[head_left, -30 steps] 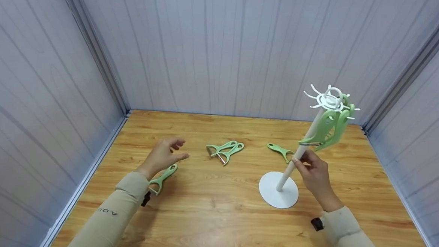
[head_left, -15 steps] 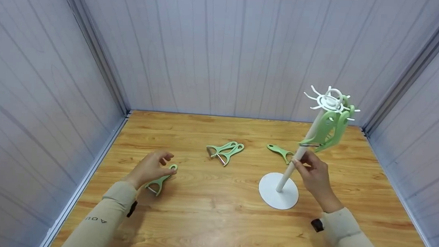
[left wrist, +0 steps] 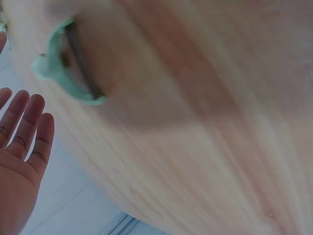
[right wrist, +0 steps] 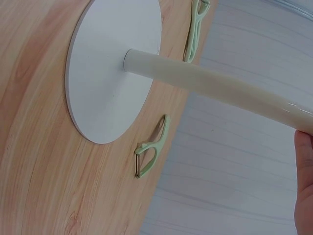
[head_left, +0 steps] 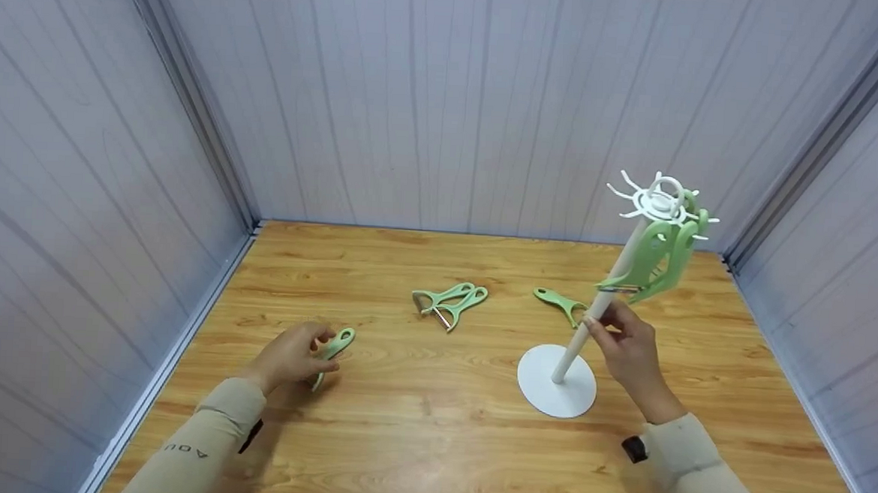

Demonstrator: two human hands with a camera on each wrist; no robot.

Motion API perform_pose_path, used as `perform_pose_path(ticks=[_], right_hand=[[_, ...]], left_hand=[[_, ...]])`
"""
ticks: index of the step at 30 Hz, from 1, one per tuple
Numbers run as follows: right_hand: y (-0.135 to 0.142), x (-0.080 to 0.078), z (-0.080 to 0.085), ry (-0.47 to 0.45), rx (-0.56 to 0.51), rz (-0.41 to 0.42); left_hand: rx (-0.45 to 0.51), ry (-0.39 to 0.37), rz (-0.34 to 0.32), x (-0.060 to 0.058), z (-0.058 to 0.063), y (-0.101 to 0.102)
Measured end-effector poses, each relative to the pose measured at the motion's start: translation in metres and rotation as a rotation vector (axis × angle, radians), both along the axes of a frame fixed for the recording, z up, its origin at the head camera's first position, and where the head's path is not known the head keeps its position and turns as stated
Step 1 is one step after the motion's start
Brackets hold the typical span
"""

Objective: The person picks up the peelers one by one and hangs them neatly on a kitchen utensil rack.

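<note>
A green Y-shaped peeler [head_left: 341, 342] lies at the left of the wooden table. My left hand [head_left: 289, 355] is over it with thumb and fingers apart, hiding part of the peeler's head. In the left wrist view the fingers are extended, with a gap between them and the peeler [left wrist: 56, 73]. At the right, my right hand [head_left: 629, 348] pinches the pole of a white hook stand [head_left: 575, 347]. Several green peelers [head_left: 645, 259] hang from hooks on its right and near side. The right wrist view shows the pole [right wrist: 195, 78] rising from its round base [right wrist: 105, 83].
Two overlapping green peelers [head_left: 460, 305] lie at the middle of the table [head_left: 429, 441]. One more green peeler [head_left: 556, 298] lies behind the stand, left of the pole. Pale panel walls [head_left: 446, 104] close off the back and both sides.
My left hand has come down and toward me, back onto the peeler at the left. The right hand and the stand have stayed in place.
</note>
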State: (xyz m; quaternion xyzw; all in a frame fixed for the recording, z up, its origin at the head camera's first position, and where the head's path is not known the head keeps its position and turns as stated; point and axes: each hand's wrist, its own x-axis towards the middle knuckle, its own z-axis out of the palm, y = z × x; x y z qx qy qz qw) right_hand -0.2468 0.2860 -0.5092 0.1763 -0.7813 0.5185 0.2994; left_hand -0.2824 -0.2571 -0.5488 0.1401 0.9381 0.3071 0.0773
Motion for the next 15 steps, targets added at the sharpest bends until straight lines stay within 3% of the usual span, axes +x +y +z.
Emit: perform_pose_path(ticks=[7, 15], right_hand=[[0.000, 0.000, -0.001, -0.007, -0.011, 0.006], [0.002, -0.002, -0.003, 0.006, -0.023, 0.035]], left_hand=[[-0.024, 0.011, -0.007, 0.002, -0.012, -0.005], [-0.037, -0.011, -0.012, 0.002, -0.018, -0.008]])
